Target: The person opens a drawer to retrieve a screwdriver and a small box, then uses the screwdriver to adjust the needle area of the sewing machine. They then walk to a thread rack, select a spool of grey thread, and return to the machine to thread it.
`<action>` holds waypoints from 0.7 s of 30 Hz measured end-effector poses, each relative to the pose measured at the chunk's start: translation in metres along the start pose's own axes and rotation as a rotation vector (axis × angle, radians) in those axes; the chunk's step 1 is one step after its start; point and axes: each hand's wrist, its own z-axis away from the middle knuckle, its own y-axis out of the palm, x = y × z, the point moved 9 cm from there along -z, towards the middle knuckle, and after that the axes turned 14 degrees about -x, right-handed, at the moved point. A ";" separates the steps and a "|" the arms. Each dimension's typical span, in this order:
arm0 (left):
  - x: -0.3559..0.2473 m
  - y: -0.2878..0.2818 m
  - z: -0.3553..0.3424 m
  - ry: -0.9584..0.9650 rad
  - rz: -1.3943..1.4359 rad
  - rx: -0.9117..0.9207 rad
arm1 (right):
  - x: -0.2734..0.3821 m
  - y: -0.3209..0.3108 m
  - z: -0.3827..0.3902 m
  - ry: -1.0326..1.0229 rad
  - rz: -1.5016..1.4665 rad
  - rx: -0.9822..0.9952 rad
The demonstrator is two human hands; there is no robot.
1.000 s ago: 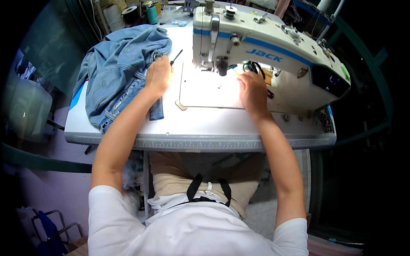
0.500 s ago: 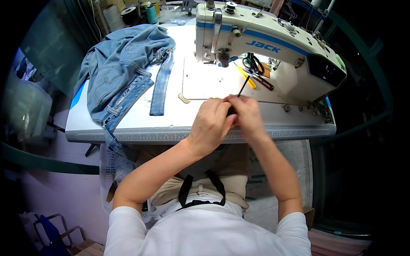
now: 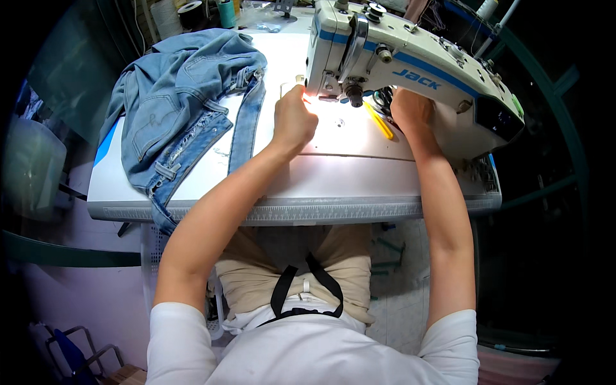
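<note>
My left hand (image 3: 295,120) is raised at the left side of the head of the white and blue sewing machine (image 3: 384,54). Its fingers are curled together close to the needle area, and what they hold, if anything, does not show. My right hand (image 3: 412,109) reaches under the machine's arm, its fingertips hidden behind it. Beside that hand lie black-handled scissors (image 3: 383,99), partly covered, and a yellow slim-handled tool (image 3: 380,122). Light blue jeans (image 3: 160,102) are heaped on the table left of my left hand, their loose waistband (image 3: 247,122) hanging toward the front edge.
The white table (image 3: 359,179) has a grey ruler edge (image 3: 308,213) along its front. Thread cones (image 3: 165,18) and spools stand at the back left. Below the table is a white perforated basket (image 3: 153,247). A machine display panel (image 3: 500,119) juts out at the right.
My hands were together in front of the machine with a thin black stick between them. They have parted: left toward the needle area, right under the arm. The stick no longer shows.
</note>
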 end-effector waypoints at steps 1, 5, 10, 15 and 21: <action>0.005 -0.002 -0.001 0.003 -0.024 0.004 | 0.013 -0.018 0.003 -0.109 -0.048 -0.135; -0.004 -0.019 0.000 0.069 -0.024 -0.012 | 0.050 -0.092 0.051 -0.168 -0.418 -0.317; -0.054 -0.041 0.028 0.353 0.168 -0.040 | 0.103 -0.043 0.097 0.511 -1.308 0.468; -0.114 -0.047 0.074 0.803 0.208 0.069 | 0.131 -0.036 0.085 0.916 -1.719 0.791; -0.144 -0.050 0.111 0.792 0.274 0.251 | 0.026 -0.103 0.164 1.017 -1.814 0.719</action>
